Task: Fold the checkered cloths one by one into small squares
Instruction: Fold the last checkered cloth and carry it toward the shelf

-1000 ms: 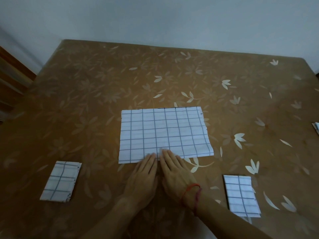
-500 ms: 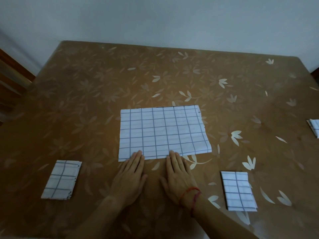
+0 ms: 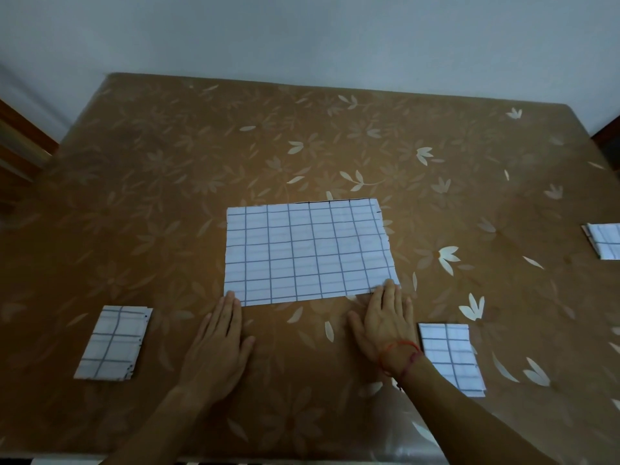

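A white cloth with a dark checkered grid (image 3: 307,251) lies flat as a wide rectangle in the middle of the table. My left hand (image 3: 218,344) lies flat with straight fingers, its fingertips touching the cloth's near left corner. My right hand (image 3: 385,318) also lies flat, with a red string at the wrist, and its fingertips press on the near right corner. Three smaller folded checkered cloths lie around: one at the near left (image 3: 114,342), one at the near right (image 3: 451,359) beside my right forearm, one at the far right edge (image 3: 604,239).
The table (image 3: 235,156) has a brown cover with a pale flower pattern and a wall runs behind it. Wooden furniture (image 3: 16,146) stands off the left side. The table's near edge runs just under my forearms.
My hands have slid apart along the cloth's near edge, from touching at its middle out to the two near corners. The cloth itself has stayed flat.
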Demonstrator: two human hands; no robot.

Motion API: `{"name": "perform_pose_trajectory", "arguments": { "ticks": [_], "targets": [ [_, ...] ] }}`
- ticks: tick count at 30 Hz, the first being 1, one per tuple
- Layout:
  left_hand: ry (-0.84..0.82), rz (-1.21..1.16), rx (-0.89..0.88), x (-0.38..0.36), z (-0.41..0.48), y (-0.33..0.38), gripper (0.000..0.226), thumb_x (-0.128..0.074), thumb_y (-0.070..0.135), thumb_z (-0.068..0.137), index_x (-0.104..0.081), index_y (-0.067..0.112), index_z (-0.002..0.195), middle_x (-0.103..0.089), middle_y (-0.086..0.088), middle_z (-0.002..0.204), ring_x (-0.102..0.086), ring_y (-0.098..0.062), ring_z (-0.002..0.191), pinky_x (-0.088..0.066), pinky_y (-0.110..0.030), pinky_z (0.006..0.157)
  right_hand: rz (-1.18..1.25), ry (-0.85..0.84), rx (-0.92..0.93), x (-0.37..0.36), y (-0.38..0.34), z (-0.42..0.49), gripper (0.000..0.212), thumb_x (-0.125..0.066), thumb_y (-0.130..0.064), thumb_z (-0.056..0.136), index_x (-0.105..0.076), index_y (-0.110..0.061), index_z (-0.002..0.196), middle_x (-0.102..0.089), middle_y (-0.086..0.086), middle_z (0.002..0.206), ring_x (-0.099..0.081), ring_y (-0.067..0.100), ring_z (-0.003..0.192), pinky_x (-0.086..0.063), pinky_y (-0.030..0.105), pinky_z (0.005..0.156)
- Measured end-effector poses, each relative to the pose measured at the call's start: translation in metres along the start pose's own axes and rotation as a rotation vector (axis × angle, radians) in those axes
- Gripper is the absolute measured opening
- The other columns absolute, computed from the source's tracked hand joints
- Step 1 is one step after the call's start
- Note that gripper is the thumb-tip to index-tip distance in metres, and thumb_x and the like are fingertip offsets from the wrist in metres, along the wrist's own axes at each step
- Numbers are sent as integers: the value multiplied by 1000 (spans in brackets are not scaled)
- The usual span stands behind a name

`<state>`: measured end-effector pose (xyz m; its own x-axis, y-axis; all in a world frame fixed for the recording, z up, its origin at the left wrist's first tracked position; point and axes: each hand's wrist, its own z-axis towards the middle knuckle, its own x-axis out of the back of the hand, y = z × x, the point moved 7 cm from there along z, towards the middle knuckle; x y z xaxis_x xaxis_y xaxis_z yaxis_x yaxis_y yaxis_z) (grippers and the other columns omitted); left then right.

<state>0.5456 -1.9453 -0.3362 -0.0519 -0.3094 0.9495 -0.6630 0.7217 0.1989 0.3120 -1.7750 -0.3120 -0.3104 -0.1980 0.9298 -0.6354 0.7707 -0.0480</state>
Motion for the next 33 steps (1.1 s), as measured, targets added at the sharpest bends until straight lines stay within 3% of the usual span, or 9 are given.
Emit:
{"name": "perform_pose_trajectory", "arguments": {
  "ticks": [5, 11, 14, 16, 17, 20, 25, 30, 33],
  "targets": [
    [-15, -9, 4, 1, 0, 1, 77, 9, 61, 82, 19, 17, 145, 22, 2, 155, 22, -9, 142, 9, -27, 115, 33, 14, -29, 5, 7, 4, 82, -29, -56, 94, -9, 0, 150, -9, 18, 158, -6, 29, 147, -5, 44, 119],
    [7, -38, 10, 0, -1, 2, 76, 3, 60, 84, 14, 17, 146, 16, 2, 157, 17, -9, 143, 6, -28, 116, 107, 136, -80, 34, 15, 25, 55, -44, -51, 88, -42, -14, 129, -47, 10, 131, -41, 28, 122, -36, 42, 98],
    [20, -56, 16, 0, 0, 1, 75, 1, 60, 86, 11, 18, 148, 15, 3, 157, 16, -8, 144, 4, -28, 117, 240, 71, -186, 41, 25, 41, 57, -54, -45, 87, -43, -11, 132, -45, 12, 135, -42, 31, 123, -38, 44, 102],
    [21, -53, 11, 0, -1, 1, 75, 2, 61, 85, 13, 20, 148, 17, 4, 157, 18, -7, 143, 6, -27, 117, 299, -149, -283, 29, 32, 52, 55, -59, -32, 90, -43, -4, 135, -45, 16, 138, -40, 35, 128, -36, 43, 107],
    [23, -55, 9, 0, -1, 1, 75, 2, 61, 85, 13, 20, 148, 18, 5, 157, 19, -6, 143, 7, -27, 117, 359, -169, -315, 31, 33, 57, 58, -62, -36, 87, -46, -5, 133, -49, 16, 134, -44, 36, 125, -39, 44, 106],
    [42, -79, 11, 1, -1, 2, 75, -1, 60, 87, 9, 20, 149, 14, 5, 157, 16, -6, 144, 5, -27, 117, 557, 97, -320, 54, 34, 84, 63, -62, -60, 67, -60, -16, 113, -66, 8, 107, -60, 33, 102, -52, 46, 87],
    [66, -49, 3, -3, -1, 0, 72, -9, 59, 94, -3, 17, 152, 1, 1, 159, 4, -10, 146, 12, -20, 115, 743, 49, -353, 60, 27, 108, 47, -73, -48, 70, -67, -12, 101, -71, 4, 94, -65, 26, 88, -55, 39, 82],
    [90, -59, -1, 1, -1, 0, 69, -20, 52, 96, -4, 15, 152, -1, -1, 160, 8, -7, 146, 7, -22, 116, 921, -7, -382, 53, 29, 121, 61, -82, -42, 65, -67, -9, 114, -71, 6, 106, -66, 25, 96, -54, 42, 90],
    [80, -81, -3, 0, -1, 0, 69, -20, 52, 96, -1, 16, 152, 1, 0, 160, 7, -7, 146, 7, -23, 116, 1033, -49, -392, 55, 26, 122, 40, -82, -27, 70, -70, -2, 99, -71, 10, 99, -67, 26, 87, -55, 41, 87]
  ]
}}
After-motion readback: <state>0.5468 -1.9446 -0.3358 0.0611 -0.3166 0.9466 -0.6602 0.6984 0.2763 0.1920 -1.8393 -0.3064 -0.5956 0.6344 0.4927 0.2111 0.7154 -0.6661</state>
